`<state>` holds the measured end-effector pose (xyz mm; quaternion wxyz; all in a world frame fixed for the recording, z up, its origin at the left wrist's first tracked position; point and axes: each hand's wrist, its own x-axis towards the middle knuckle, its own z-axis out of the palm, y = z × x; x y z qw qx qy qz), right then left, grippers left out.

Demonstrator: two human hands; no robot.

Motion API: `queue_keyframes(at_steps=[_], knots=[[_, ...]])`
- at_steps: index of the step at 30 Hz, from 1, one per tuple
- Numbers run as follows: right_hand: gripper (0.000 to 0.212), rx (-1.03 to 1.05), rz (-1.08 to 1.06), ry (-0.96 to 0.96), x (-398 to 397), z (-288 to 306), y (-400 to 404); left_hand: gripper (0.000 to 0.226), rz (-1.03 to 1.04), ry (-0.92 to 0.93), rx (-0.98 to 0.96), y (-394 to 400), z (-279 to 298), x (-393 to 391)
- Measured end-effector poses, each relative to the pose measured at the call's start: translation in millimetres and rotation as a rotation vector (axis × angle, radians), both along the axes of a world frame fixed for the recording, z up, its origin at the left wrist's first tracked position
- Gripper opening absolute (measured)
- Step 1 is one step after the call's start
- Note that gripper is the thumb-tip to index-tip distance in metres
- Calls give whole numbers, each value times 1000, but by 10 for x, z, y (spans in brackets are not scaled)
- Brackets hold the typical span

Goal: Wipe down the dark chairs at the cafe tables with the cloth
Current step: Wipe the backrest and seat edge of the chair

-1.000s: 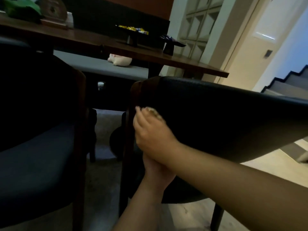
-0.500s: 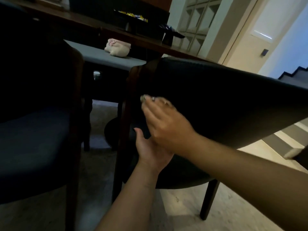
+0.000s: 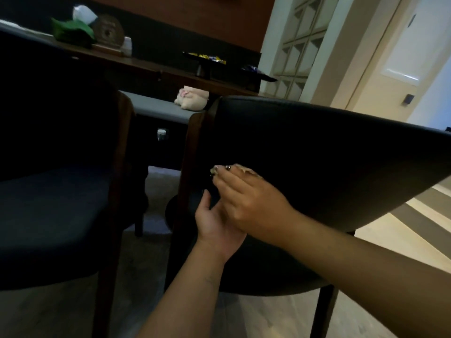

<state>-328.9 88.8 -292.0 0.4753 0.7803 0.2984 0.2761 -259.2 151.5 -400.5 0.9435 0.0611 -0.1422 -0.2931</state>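
A dim cafe: dark chairs (image 3: 317,152) by the right hand (image 3: 249,201), a long wooden table (image 3: 151,67) with snack stands (image 3: 206,62) beyond it.

The right hand (image 3: 251,203) is laid flat with fingers extended, its forearm stretched in from the near right. The left hand (image 3: 216,224) is raised beneath it, palm upturned, fingers loosely spread, partly hidden.

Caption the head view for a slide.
Right hand presses a pale cloth against the dark padded chair back; left hand beneath.
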Motion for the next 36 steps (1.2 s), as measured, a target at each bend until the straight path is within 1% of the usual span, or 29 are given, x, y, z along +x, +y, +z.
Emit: queue_keyframes(at_steps=[2,4,5,7,9,10,11,13,14,15,16,17,19,20,21,23,24,25,28,30,31,33,36], knots=[[36,203,104,-49,-42,118,21,69,-8,-20,-9,-20,8,3],[29,443,277,-189,-88,347,-24,74,30,13,33,-58,33,5],[29,529,321,-280,-102,490,-78,75,43,35,60,-70,26,23],[32,594,355,-408,-67,689,-198,79,72,59,93,-88,37,30],[28,522,353,-415,-5,607,-234,84,83,85,109,-82,22,28],[25,440,345,-369,3,458,-231,84,86,87,114,-70,9,20],[25,344,326,-295,5,271,-244,83,82,77,120,-59,-23,31],[28,150,203,-113,-45,-74,-273,78,67,36,147,-8,-55,33],[30,91,132,-48,-88,-178,-266,78,52,39,152,17,-50,33],[33,75,95,-9,-117,-232,-251,76,48,56,157,15,-37,47],[35,112,103,-2,-138,-223,-226,71,68,66,172,-4,1,67],[36,206,149,-14,-158,-145,-193,61,111,58,214,-35,42,93],[31,441,345,-110,-185,144,-179,47,233,7,336,-123,144,97],[28,529,416,-177,-202,314,-216,45,246,0,347,-159,160,95],[27,566,440,-245,-208,465,-279,47,240,0,331,-181,159,79],[28,529,408,-353,-172,588,-405,51,236,-2,289,-184,133,49],[28,482,397,-366,-148,527,-434,51,238,-5,263,-173,119,45],[28,432,379,-342,-138,405,-443,52,232,-12,241,-156,104,45],[29,273,309,-150,-167,-21,-484,53,126,-14,176,-74,119,25],[31,200,262,-106,-219,-109,-493,56,92,-34,180,-9,138,-4],[32,212,270,-92,-239,-79,-484,57,86,-44,181,2,151,-23],[32,317,327,-93,-272,95,-461,55,120,-52,213,-22,183,-43],[30,515,471,-243,-251,503,-544,58,221,-58,303,-77,224,-47]])
